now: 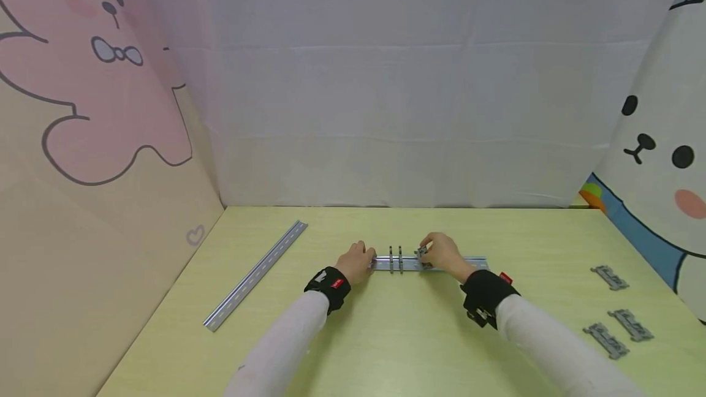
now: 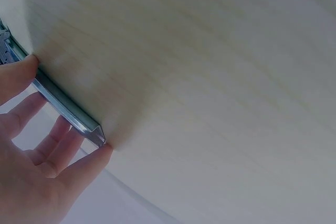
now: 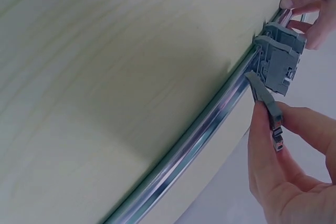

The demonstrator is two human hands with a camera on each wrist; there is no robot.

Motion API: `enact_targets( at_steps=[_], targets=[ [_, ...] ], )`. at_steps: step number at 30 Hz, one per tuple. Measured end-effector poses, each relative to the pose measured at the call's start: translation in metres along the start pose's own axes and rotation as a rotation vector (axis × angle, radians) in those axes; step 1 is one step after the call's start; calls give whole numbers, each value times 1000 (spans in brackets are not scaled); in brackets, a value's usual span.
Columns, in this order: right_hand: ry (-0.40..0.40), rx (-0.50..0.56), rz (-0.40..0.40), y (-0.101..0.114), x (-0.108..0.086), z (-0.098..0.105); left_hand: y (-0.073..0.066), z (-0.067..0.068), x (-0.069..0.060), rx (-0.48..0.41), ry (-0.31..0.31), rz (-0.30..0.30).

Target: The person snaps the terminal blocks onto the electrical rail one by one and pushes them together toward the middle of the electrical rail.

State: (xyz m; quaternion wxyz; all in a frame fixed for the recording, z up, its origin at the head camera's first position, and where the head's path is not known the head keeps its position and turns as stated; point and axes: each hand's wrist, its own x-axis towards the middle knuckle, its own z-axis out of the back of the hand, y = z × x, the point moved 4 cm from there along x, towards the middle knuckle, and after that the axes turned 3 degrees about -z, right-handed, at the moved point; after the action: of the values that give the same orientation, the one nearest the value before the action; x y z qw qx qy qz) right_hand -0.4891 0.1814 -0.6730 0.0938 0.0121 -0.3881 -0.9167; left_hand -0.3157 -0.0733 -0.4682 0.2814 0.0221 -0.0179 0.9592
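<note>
A metal rail [image 1: 469,262] lies crosswise on the table. Its left end is gripped by my left hand [image 1: 355,262]; in the left wrist view the thumb and fingers of that hand [image 2: 47,166] lie along both sides of the rail [image 2: 68,106]. Two grey modules [image 3: 278,59] stand upright side by side on the rail. Between thumb and fingers, my right hand [image 1: 443,255] pinches another grey module [image 3: 266,103], tilted, its upper end at the rail beside the standing ones. Whether it is hooked on, I cannot tell.
A second, longer metal rail [image 1: 256,274] lies slantwise on the left of the table [image 1: 386,348]. Three loose grey modules lie flat on the right: one farther back [image 1: 609,277], two nearer [image 1: 631,325]. A white curtain [image 1: 353,109] hangs behind the table.
</note>
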Motion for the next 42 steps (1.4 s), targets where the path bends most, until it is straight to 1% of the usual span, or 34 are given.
enact_targets(
  at_steps=[1,2,4,6,9,12,15,17,20,23,25,27,29,31,32,33,35,36,37,38,39,40,41,42],
  targets=[
    [-1,-4,-6,-15,10,-9,0,0,0,-1,0,1],
    [-8,-14,-16,-22,16,-15,0,-1,0,-2,-1,1],
    [-13,-30,-32,-28,21,-23,1,-1,1,-6,0,3],
    [-24,-50,-42,-22,19,-25,0,-1,0,-8,0,5],
    [-29,-74,-46,-4,10,-24,-1,1,-1,-8,3,9],
    [-31,-92,-39,19,-2,-19,-2,5,-2,-10,9,17],
    [-57,-124,-21,31,-8,-19,-3,7,-3,-17,19,27],
    [-77,-145,-10,31,-6,-21,-4,8,-4,-21,22,30],
    [-102,-167,7,22,1,-27,-4,8,-4,-11,15,24],
    [-106,-168,23,14,8,-32,-3,6,-3,-2,1,14],
    [-126,-178,39,11,13,-35,-2,4,-3,3,-5,8],
    [-146,-191,50,13,14,-35,-1,2,-2,-2,-7,7],
    [-152,-197,59,26,7,-30,0,-1,-1,-4,-5,9],
    [-151,-213,54,50,-6,-20,2,-3,0,-8,-2,12],
    [-148,-217,59,65,-15,-14,2,-4,0,-11,-1,13],
    [-131,-216,65,92,-34,-1,2,-5,0,-12,0,14],
    [-95,-225,30,130,-56,16,3,-6,1,-11,4,13],
    [-79,-228,8,147,-65,24,3,-5,1,-15,4,13],
    [-99,-228,40,156,-71,29,3,-5,2,-14,5,12],
    [-111,-237,62,162,-73,32,3,-5,2,-13,8,12],
    [-125,-248,63,164,-74,32,3,-4,2,-12,11,13],
    [-129,-268,49,150,-61,24,3,-4,2,-11,12,12],
    [-161,-290,71,137,-53,16,3,-4,2,-10,12,11],
    [-174,-305,80,140,-54,17,3,-3,2,-14,12,11]
  ],
)
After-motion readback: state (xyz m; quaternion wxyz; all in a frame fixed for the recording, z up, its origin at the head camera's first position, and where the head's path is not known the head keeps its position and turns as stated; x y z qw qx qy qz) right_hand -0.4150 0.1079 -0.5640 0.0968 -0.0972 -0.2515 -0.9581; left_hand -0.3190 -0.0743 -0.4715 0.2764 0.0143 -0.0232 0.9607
